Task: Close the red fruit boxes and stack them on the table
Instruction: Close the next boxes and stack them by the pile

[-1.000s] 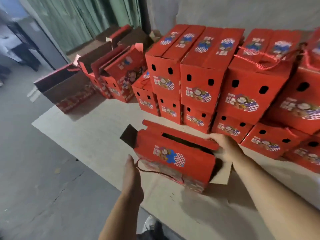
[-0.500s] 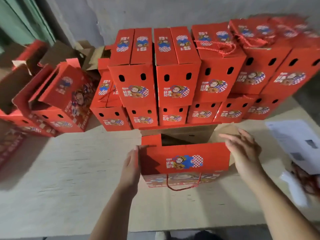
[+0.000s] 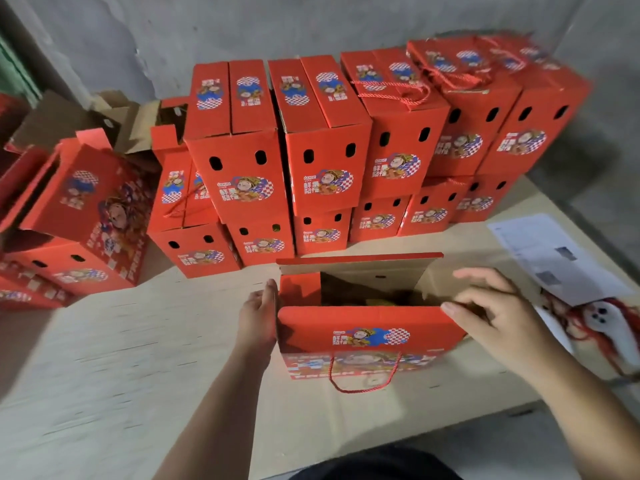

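Head view: open red printed corrugated-cardboard fruit box (image 3: 363,336) upright near the front edge of the pale wooden table (image 3: 121,358), top flaps unfolded, brown inner faces showing, contents inside dark and hard to make out. Just behind the open box, a two-tier stack of closed red fruit boxes (image 3: 311,150) against the grey wall; right of the open box, a white printed sheet (image 3: 554,258). Left hand (image 3: 258,320) flat with straight fingers pressed against the box's left end; right hand (image 3: 498,313) over the right end with fingers bent loosely, touching the front flap's corner, gripping nothing firmly. Probably stiff but dentable board, light flaps, weight unknown with fruit inside; best held by both end walls, red cord handle (image 3: 363,379) hanging loose at the front.
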